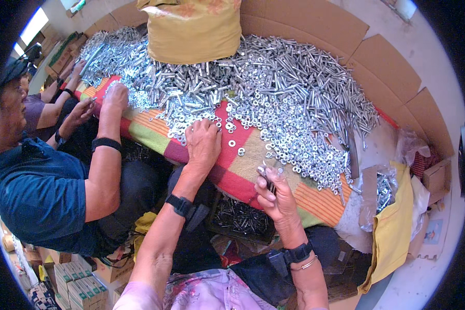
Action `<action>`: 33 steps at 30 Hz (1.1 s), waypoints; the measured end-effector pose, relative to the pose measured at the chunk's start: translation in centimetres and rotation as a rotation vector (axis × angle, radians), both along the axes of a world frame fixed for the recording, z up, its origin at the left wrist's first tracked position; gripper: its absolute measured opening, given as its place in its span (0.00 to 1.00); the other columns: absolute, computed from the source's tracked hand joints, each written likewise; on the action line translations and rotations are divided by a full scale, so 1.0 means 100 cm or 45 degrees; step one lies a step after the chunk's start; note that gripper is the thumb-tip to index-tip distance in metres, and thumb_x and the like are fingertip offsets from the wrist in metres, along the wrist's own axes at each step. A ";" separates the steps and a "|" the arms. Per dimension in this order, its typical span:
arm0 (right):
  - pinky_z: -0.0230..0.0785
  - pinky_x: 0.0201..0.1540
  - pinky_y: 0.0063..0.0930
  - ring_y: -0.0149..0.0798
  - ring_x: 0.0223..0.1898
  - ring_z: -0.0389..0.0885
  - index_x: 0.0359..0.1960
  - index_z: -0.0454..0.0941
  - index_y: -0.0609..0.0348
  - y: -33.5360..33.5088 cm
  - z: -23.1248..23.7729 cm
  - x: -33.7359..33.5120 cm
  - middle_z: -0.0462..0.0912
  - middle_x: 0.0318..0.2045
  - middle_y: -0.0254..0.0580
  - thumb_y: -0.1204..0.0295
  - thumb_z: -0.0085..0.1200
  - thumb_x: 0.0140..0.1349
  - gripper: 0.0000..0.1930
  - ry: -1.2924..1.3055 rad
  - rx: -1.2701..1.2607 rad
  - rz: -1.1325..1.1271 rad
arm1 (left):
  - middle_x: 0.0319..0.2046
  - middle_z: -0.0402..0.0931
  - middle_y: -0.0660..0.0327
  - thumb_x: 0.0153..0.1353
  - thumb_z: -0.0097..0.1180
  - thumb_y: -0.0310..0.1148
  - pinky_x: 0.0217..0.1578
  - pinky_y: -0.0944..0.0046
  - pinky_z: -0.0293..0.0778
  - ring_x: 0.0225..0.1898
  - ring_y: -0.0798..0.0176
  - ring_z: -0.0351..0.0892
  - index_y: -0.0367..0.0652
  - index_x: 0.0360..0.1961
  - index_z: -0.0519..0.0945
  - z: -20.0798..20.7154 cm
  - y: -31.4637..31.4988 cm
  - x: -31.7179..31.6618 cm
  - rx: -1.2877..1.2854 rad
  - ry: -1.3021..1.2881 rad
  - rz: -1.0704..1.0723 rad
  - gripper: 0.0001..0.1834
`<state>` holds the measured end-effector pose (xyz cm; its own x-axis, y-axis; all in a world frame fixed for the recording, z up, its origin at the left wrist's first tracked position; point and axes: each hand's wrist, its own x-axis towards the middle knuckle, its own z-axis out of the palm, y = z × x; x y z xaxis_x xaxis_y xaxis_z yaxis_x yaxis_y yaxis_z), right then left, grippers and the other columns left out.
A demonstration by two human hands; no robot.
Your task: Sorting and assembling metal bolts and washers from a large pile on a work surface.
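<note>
My left hand (202, 143) lies palm down at the near edge of the loose washers (178, 120), its fingers bent together onto them. Whatever is under its fingertips is hidden. Raised over the near edge of the cloth, my right hand (278, 199) is closed with its palm turned up. Between its thumb and fingers shows a small shiny metal bolt (264, 172), partly covered by the fingers. A few single washers (241, 152) lie on the checked cloth (250, 140) between my hands. Beyond them spreads a large heap of metal bolts (315, 77), with nuts and washers (305, 150) along its near side.
A yellow sack (194, 36) stands in the heap, before a cardboard wall (307, 20). At my left a co-worker (41, 191) reaches over small parts. Below the cloth sits a crate of dark bolts (241, 217). A yellow bag (392, 222) hangs at the right.
</note>
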<state>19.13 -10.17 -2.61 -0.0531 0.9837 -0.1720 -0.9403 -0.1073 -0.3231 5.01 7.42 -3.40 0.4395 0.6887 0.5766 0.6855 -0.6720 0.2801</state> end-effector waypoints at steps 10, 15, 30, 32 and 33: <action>0.49 0.09 0.11 0.20 0.12 0.59 0.41 0.71 0.57 0.000 0.020 -0.002 0.74 0.24 0.35 0.69 0.45 0.63 0.09 0.023 -0.151 -0.146 | 0.30 0.72 0.64 0.51 0.55 0.33 0.44 0.56 0.61 0.38 0.60 0.70 0.44 0.26 0.78 0.002 -0.035 0.005 0.078 0.161 -0.138 0.05; 0.47 0.08 0.11 0.19 0.10 0.56 0.37 0.72 0.60 -0.003 0.002 0.003 0.69 0.17 0.32 0.67 0.47 0.62 0.09 -0.074 -0.213 -0.154 | 0.30 0.72 0.63 0.51 0.56 0.36 0.46 0.54 0.60 0.38 0.60 0.70 0.44 0.24 0.77 0.005 -0.035 0.008 0.116 0.344 -0.118 0.07; 0.46 0.09 0.10 0.17 0.10 0.55 0.36 0.73 0.56 0.001 0.009 -0.007 0.67 0.15 0.25 0.67 0.50 0.60 0.07 -0.518 -0.406 0.005 | 0.32 0.75 0.61 0.49 0.56 0.24 0.50 0.53 0.62 0.36 0.59 0.74 0.41 0.28 0.75 0.025 -0.102 -0.002 -0.108 -0.071 -0.455 0.05; 0.46 0.08 0.10 0.16 0.10 0.56 0.34 0.73 0.55 0.001 0.009 -0.009 0.67 0.15 0.26 0.66 0.49 0.61 0.07 -0.554 -0.379 0.049 | 0.34 0.75 0.60 0.49 0.56 0.25 0.50 0.53 0.62 0.38 0.60 0.74 0.40 0.30 0.76 0.022 -0.105 -0.003 -0.050 -0.096 -0.471 0.06; 0.46 0.08 0.10 0.16 0.10 0.56 0.34 0.73 0.55 0.001 0.009 -0.010 0.67 0.15 0.26 0.66 0.49 0.61 0.07 -0.553 -0.379 0.049 | 0.34 0.75 0.60 0.49 0.56 0.25 0.50 0.53 0.62 0.38 0.60 0.74 0.40 0.30 0.76 0.021 -0.106 -0.005 -0.050 -0.095 -0.471 0.06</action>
